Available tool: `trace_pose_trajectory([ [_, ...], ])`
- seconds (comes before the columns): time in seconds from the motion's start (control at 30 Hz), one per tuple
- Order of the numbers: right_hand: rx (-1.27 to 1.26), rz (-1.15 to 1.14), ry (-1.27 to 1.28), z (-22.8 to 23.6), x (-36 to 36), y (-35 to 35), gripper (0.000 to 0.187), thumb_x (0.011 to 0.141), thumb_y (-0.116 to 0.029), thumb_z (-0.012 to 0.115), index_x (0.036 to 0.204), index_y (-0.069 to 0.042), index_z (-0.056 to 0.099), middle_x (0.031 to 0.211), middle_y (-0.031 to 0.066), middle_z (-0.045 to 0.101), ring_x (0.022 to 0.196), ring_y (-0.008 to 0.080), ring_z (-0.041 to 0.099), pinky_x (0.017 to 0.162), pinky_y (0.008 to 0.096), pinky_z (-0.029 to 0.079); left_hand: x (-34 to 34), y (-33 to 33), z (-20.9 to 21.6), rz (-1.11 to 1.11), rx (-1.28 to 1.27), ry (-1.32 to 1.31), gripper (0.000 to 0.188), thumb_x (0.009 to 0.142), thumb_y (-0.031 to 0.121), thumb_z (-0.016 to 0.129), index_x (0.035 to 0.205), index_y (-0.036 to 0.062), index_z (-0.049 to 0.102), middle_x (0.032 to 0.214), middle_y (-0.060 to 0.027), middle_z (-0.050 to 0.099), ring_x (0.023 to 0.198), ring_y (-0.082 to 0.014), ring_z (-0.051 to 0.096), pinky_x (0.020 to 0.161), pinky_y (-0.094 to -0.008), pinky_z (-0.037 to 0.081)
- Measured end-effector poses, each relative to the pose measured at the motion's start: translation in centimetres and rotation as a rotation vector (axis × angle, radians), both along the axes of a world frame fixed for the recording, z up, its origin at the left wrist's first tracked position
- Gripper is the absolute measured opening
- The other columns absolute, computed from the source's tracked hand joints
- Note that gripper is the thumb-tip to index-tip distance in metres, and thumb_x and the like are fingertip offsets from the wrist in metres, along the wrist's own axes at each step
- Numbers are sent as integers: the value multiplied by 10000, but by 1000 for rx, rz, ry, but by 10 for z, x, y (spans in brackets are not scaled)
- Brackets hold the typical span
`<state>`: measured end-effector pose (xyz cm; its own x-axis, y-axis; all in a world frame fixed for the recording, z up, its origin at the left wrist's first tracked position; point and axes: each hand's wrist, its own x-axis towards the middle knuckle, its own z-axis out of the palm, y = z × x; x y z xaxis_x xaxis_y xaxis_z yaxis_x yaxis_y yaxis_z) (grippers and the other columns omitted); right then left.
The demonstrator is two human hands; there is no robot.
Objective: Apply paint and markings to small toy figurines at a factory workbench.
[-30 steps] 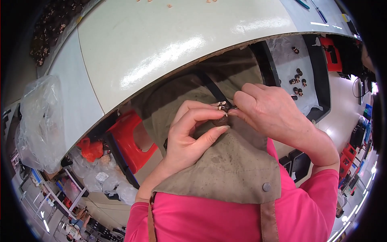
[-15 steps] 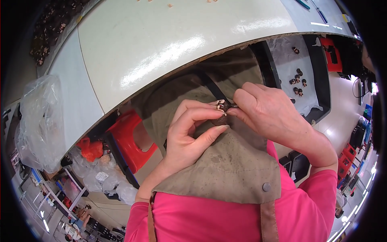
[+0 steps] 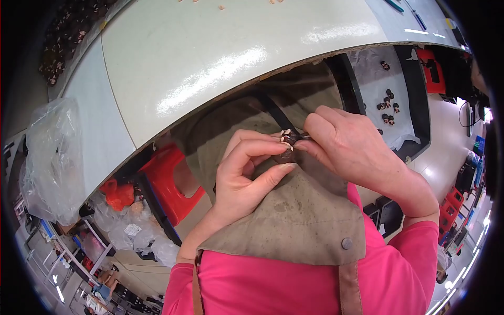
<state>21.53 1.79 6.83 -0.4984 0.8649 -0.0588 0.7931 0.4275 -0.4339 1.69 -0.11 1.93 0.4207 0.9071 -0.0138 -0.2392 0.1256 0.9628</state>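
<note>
Between the thumb and fingers of my left hand [image 3: 236,176] is a small dark brown figurine [image 3: 284,156] with pale, curled bits at its upper part. My right hand [image 3: 354,144] is closed around a thin dark tool [image 3: 303,137]. Only the tool's tip end shows, touching or very near the figurine's upper part; the rest is hidden in my fist. Both hands are over the brown apron [image 3: 304,210] on my lap, just below the table edge.
A pale table [image 3: 210,42] curves ahead, with pale scraps [image 3: 221,7] at its far side. To the right, a black tray [image 3: 422,121] holds several small dark figurines [image 3: 387,107]. At left are a clear plastic bag [image 3: 52,157] and a red stool [image 3: 170,184].
The figurine and my left fingertips have shifted very slightly left and its pale bits look turned a little. My right hand stays almost in place.
</note>
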Motion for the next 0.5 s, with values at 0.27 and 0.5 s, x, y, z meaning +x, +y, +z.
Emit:
trace_pose_trajectory([
  [0.27, -28, -14, -4, 1, -1, -1, 263, 803, -227, 630, 748, -43, 450, 692, 95, 482, 621, 278, 542, 515, 366, 434, -1, 0, -1, 12, 10, -13, 344, 733, -133, 644, 1025, 10, 530, 1082, -103, 454, 1045, -203, 528, 925, -317, 455],
  [0.5, -26, -14, -11, 0, -2, -1, 261, 805, -229, 629, 750, -45, 453, 685, 92, 482, 617, 280, 541, 513, 369, 432, -1, 0, -1, 9, 17, -13, 343, 737, -128, 644, 1030, 8, 526, 1084, -102, 452, 1036, -194, 528, 913, -312, 462],
])
